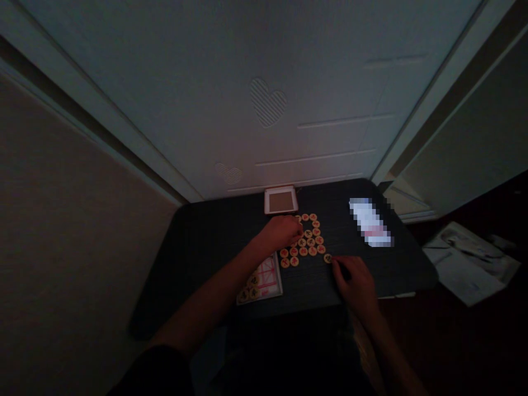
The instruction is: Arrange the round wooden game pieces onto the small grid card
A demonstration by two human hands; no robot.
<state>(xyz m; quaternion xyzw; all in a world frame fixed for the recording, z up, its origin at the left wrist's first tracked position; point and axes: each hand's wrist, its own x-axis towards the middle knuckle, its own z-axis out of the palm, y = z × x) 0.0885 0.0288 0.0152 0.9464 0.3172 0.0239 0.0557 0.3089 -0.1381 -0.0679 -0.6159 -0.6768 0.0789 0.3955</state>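
Round wooden xiangqi pieces [303,251] with red and black characters lie on the dark table in a block of rows. Over the left part of this block is my left hand [282,231], its fingers curled together and pointing down; whatever sits under the fingertips is hidden. At the block's lower right, my right hand [355,279] has thumb and forefinger closed at the edge of a single black-marked xiangqi piece [328,258], slightly apart from the rows. Under my left forearm, an open box [280,280] holds several more pieces on a red-lined sheet.
A shallow box lid or tray [281,202] with a brown inside stands at the table's back edge, against a pale panel with hearts. A bright pixelated object [371,223] lies on the right of the table [198,231]. White papers or boxes [470,264] are at the far right.
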